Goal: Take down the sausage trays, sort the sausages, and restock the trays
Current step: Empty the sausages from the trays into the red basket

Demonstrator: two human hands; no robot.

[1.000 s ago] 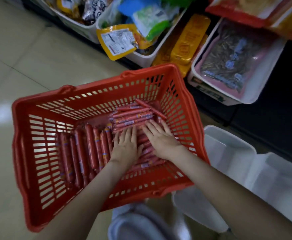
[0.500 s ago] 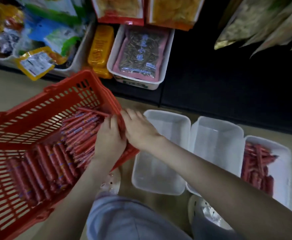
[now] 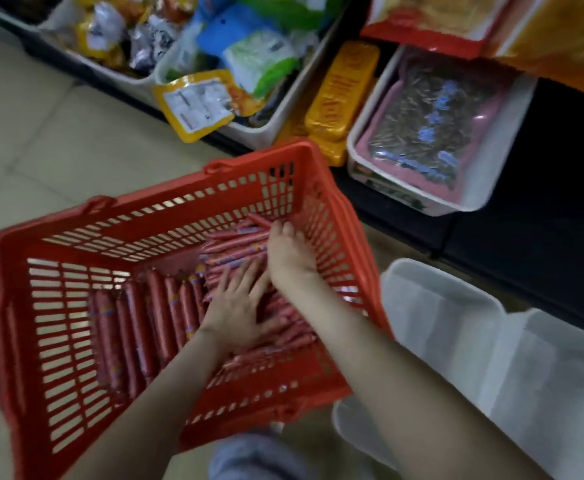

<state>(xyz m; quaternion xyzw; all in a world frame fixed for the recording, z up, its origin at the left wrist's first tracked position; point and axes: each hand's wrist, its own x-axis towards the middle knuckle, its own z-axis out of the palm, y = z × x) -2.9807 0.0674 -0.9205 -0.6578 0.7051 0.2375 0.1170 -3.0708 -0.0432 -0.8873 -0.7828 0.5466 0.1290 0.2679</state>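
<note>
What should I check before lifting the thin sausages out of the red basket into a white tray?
1. Thin red sausages lie roughly parallel in one pile in the red slatted plastic basket: ok.
2. Thick red sausages sit in their own row to the left of that pile: ok.
3. Left hand grips the pile: not ok, it rests flat on top with its fingers spread.
4. Right hand grips the far end of the pile: cannot tell, blurred.
5. White plastic tray stands beside the basket with no sausages visible in it: ok.
</note>
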